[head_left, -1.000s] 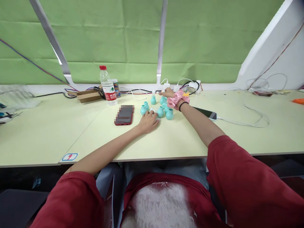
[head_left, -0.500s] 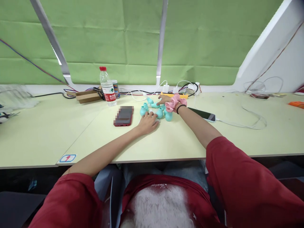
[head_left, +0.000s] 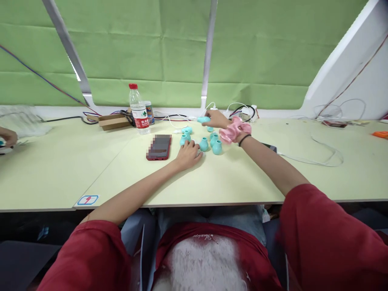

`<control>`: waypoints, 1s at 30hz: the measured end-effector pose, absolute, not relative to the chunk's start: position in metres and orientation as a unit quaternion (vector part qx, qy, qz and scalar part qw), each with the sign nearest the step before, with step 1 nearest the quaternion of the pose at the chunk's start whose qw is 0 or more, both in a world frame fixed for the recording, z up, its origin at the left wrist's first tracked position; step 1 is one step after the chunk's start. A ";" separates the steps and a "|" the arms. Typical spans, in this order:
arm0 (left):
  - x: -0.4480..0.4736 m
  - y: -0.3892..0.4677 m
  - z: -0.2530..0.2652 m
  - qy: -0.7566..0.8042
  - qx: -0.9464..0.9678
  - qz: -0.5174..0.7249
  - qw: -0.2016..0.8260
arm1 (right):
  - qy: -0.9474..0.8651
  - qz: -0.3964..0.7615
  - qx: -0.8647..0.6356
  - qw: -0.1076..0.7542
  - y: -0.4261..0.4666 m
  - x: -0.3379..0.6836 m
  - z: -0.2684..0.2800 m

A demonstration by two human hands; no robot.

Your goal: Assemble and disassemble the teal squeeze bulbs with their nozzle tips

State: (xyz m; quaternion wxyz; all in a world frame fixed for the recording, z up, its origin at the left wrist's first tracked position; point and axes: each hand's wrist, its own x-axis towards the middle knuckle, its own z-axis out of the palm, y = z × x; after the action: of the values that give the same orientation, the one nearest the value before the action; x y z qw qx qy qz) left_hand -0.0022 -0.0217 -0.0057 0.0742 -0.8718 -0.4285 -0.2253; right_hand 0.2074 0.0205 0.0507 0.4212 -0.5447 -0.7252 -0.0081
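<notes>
My left hand (head_left: 188, 155) lies low on the desk with its fingers apart. Something whitish shows beside its fingertips, too covered to name. My right hand (head_left: 217, 119), wearing a pink scrunchie (head_left: 235, 130) and a dark band at the wrist, is closed on a small turquoise vase-shaped piece (head_left: 203, 119), held sideways above the desk. Several matching pieces stand upright between and around the hands, among them one at the front right (head_left: 217, 148), one in the middle (head_left: 203, 144) and one by my left fingers (head_left: 183, 140). Another piece (head_left: 187, 130) lies behind these.
A red-cased phone (head_left: 159, 147) lies left of my left hand. Behind it stand a water bottle (head_left: 140, 115), a can (head_left: 149, 112) and an open cardboard box (head_left: 113, 122). Another phone (head_left: 269, 148) is partly under my right forearm, its white cable (head_left: 315, 161) trailing right. Another person's hand (head_left: 8, 137) shows at far left.
My right hand has lifted a turquoise piece and moved up and slightly right, uncovering pieces beneath it. My left hand has barely moved. Another person's hand has appeared at far left.
</notes>
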 end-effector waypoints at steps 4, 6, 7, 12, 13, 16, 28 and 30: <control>-0.008 -0.021 0.007 -0.429 -0.853 -0.291 0.057 | -0.727 0.036 -0.510 0.457 -0.002 0.202 0.056; -0.013 -0.022 0.014 -0.425 -0.845 -0.321 0.048 | -0.730 0.059 -0.494 0.468 -0.015 0.193 0.045; -0.014 -0.023 0.017 -0.421 -0.844 -0.331 0.041 | -0.736 0.073 -0.485 0.467 -0.022 0.188 0.037; -0.016 -0.023 0.019 -0.387 -0.861 -0.330 0.011 | -0.752 0.136 -0.449 0.464 -0.045 0.171 0.007; -0.016 -0.022 0.019 -0.385 -0.862 -0.330 0.015 | -0.747 0.148 -0.445 0.472 -0.047 0.169 0.006; -0.015 -0.023 0.019 -0.378 -0.864 -0.331 0.039 | -0.728 0.203 -0.430 0.493 -0.048 0.168 0.007; -0.004 -0.028 0.001 -0.373 -0.886 -0.261 0.087 | -0.576 0.292 -0.417 0.639 -0.031 0.196 0.020; -0.006 -0.023 -0.001 -0.381 -0.882 -0.266 0.084 | -0.580 0.315 -0.409 0.631 -0.031 0.200 0.023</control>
State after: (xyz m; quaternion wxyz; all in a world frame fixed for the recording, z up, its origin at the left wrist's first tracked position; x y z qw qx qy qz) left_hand -0.0059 -0.0235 -0.0009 0.0841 -0.8817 -0.3806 -0.2659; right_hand 0.1996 -0.0310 0.0234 0.6306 -0.4087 -0.5796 0.3151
